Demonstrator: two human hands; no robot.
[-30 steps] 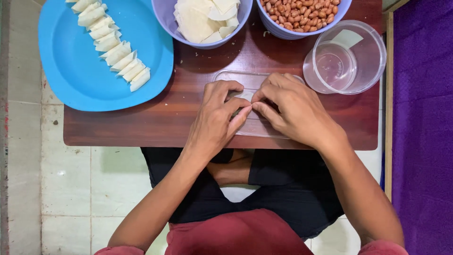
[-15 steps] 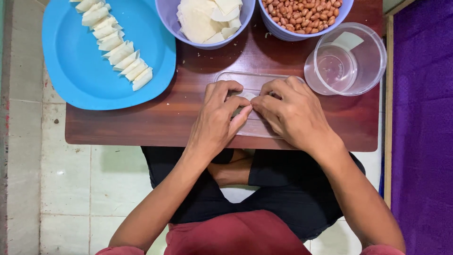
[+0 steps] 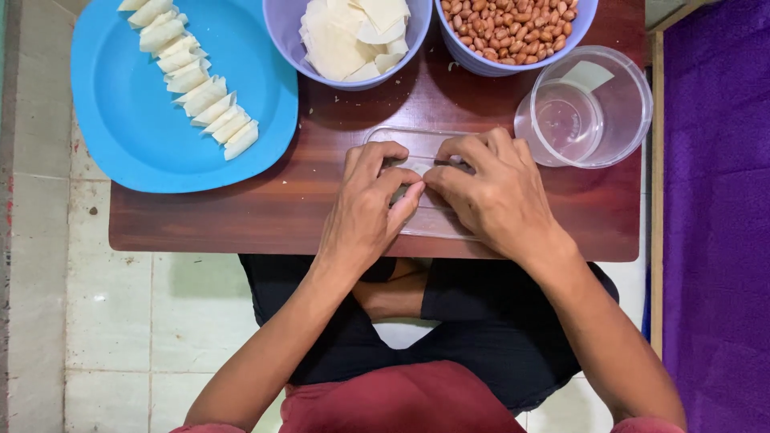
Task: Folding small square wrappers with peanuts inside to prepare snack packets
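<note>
Both hands down on a clear flat plastic lid (image 3: 417, 218) at the near-middle of the low wooden table (image 3: 241, 216), working 1 small pale pastry wrapper (image 3: 415, 170). Left hand (image 3: 365, 212) curled, thumb and forefinger pinched on the wrapper's near-left edge; right hand (image 3: 493, 196) curled likewise, fingertips pressed onto the same piece from the right, thumbs nearly touching. Most of the wrapper hidden under the fingers, so fold state and any filling inside: cannot tell. Looks like a fold-and-roll step on a filled wrapper, judged from the row of finished pale rolls (image 3: 196, 84) lined up on the blue plate (image 3: 128, 144) at far left. To do it well: keep pressure even across both hands, roll tight without tearing the thin sheet, hold the ends tucked in so nothing slips out, seal the last edge firmly. Probably worth a dab of moisture from the clear cup (image 3: 589, 108) just right of the hands, contents unclear. Supplies at the far edge: lilac bowl of wrapper sheets (image 3: 353, 36) and a second bowl of peanuts (image 3: 513, 28), both within easy reach. Lid likely to slide on the table if pushed sideways, so press down rather than across.
</note>
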